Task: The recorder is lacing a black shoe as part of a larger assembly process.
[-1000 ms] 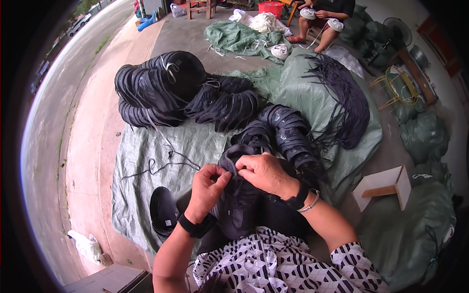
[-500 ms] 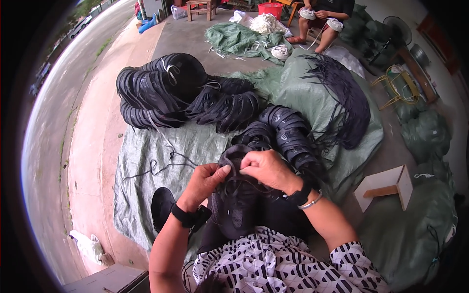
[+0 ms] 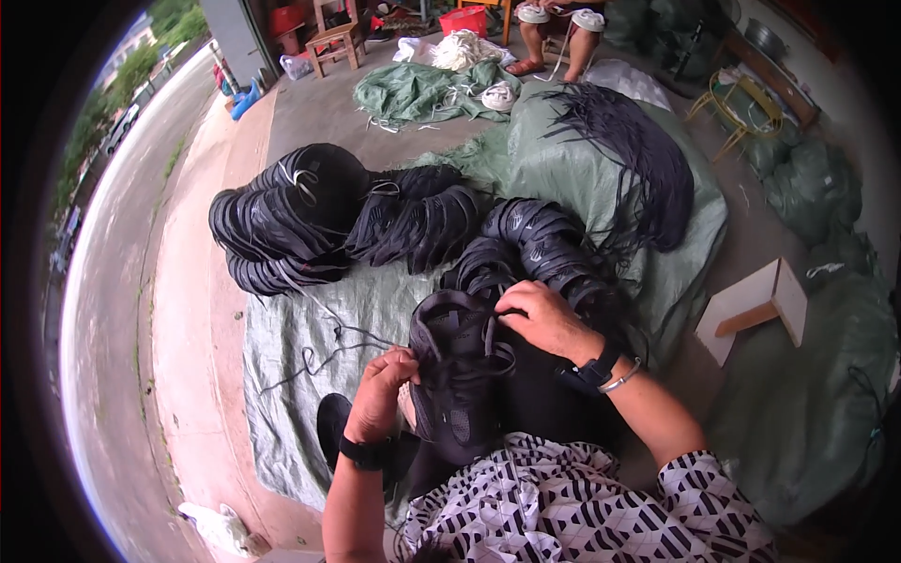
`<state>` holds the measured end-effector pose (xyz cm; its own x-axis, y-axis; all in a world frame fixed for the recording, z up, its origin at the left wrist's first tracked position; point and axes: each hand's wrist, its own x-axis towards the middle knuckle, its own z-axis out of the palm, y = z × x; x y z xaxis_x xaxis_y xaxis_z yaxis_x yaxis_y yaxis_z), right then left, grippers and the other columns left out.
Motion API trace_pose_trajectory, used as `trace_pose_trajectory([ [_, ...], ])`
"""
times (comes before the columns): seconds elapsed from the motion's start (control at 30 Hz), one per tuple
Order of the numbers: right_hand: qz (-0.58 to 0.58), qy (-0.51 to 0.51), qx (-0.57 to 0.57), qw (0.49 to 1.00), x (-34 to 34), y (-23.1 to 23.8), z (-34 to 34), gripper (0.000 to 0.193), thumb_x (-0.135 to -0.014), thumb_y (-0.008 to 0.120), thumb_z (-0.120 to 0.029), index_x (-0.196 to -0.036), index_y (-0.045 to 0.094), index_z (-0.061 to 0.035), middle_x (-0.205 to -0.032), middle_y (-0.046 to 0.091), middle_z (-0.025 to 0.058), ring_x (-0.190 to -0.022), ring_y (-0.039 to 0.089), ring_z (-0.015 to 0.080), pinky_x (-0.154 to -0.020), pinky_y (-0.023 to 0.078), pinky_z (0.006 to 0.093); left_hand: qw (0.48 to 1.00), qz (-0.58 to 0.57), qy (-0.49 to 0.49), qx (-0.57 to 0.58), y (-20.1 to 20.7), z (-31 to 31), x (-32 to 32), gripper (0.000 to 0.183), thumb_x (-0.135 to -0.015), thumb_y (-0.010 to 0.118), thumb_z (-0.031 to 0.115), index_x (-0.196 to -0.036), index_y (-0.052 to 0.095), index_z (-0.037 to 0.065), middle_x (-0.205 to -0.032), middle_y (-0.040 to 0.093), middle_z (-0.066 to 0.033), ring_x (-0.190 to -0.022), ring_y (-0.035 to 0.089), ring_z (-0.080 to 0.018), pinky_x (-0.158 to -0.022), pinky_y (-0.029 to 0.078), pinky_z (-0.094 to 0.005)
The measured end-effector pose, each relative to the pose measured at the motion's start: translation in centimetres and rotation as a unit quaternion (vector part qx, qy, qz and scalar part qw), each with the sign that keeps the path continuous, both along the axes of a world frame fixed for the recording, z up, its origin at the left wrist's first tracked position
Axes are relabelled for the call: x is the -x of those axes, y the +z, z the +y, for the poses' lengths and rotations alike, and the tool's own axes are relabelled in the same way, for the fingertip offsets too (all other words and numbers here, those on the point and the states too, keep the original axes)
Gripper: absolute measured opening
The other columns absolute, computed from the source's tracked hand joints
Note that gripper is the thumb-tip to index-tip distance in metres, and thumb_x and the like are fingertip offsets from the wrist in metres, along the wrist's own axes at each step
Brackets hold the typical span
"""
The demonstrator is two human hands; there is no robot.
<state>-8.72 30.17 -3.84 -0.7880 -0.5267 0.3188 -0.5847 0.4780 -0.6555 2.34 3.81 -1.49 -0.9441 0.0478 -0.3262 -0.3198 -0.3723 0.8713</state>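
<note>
A black shoe upper (image 3: 457, 380) lies on my lap, its mesh toe toward me and its collar pointing away. Dark laces cross its front, and a lace loop (image 3: 507, 358) sticks out at the right side. My left hand (image 3: 380, 392) is closed in a pinch against the shoe's left edge; what lies between the fingertips is hidden. At the right of the collar, my right hand (image 3: 552, 324) pinches what looks like a dark shoelace, with the fingers bent. Just beyond the shoe lie stacked black shoe uppers (image 3: 549, 246).
More nested black uppers (image 3: 282, 220) sit on a green woven sheet (image 3: 291, 375), with a loose dark cord (image 3: 310, 361) nearby. A bundle of dark laces (image 3: 648, 174) rests on a covered heap. To the right stands a small wooden stand (image 3: 754, 305). Another person (image 3: 563, 38) sits behind.
My hands have parted from close together at the collar, the left toward the shoe's left edge, the right outward to the right. The shoe's opening now shows. The whole view has shifted.
</note>
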Motion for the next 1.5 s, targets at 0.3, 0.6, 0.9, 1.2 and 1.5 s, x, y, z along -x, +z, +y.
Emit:
trace_pose_trajectory([
  [0.3,0.007,0.007,0.067,0.998,-1.9,1.0,-1.1,0.023,-0.076,0.063,-0.009,-0.098,0.066,-0.004,-0.097,0.063,0.0109,-0.093,0.061,0.0283,-0.084,0.047,0.0375,0.994,-0.037,-0.003,0.102,2.3,-1.5,1.9,0.038,-0.095,0.047,0.036,-0.094,0.063,0.001,-0.078,0.053,0.0012,-0.075,0.049,-0.0092,-0.071,0.041,-0.0248],
  [0.6,-0.142,0.114,0.113,0.977,-2.7,2.1,-1.4,0.037,-0.079,0.062,-0.001,-0.116,0.058,-0.0035,-0.106,0.06,0.0143,-0.095,0.061,0.0284,-0.082,0.048,0.0333,0.947,-0.028,-0.197,0.251,2.9,-2.1,6.8,0.043,-0.084,0.055,0.027,-0.115,0.056,-0.002,-0.1,0.062,-0.0052,-0.092,0.054,-0.0137,-0.085,0.039,-0.025],
  [0.9,-0.255,0.15,0.143,0.944,-1.4,1.1,-1.6,0.025,-0.085,0.056,-0.006,-0.108,0.06,0.0005,-0.095,0.064,0.0126,-0.084,0.064,0.0224,-0.078,0.05,0.0321,0.989,-0.054,0.12,-0.069,-0.9,-7.1,-0.6,0.04,-0.09,0.046,0.02,-0.123,0.051,-0.003,-0.112,0.061,-0.0115,-0.102,0.059,-0.0213,-0.09,0.047,-0.0346],
  [1.2,-0.177,0.118,0.006,0.977,0.4,1.8,-5.7,0.038,-0.084,0.064,-0.027,-0.109,0.059,0.0003,-0.089,0.065,0.0152,-0.085,0.064,0.0252,-0.078,0.049,0.0332,0.998,-0.063,0.002,0.031,1.7,-7.9,0.5,0.045,-0.091,0.047,0.026,-0.125,0.05,-0.002,-0.116,0.06,-0.0131,-0.103,0.059,-0.0236,-0.093,0.047,-0.0357],
  [1.5,-0.223,0.211,0.186,0.933,4.2,2.9,-3.0,0.032,-0.083,0.064,-0.014,-0.112,0.06,-0.0008,-0.098,0.067,0.0104,-0.092,0.063,0.0162,-0.083,0.048,0.0289,0.978,-0.06,0.179,-0.091,-2.0,-10.5,-4.9,0.041,-0.092,0.045,0.027,-0.121,0.053,-0.002,-0.11,0.062,-0.0118,-0.098,0.061,-0.0227,-0.088,0.049,-0.0344],
])
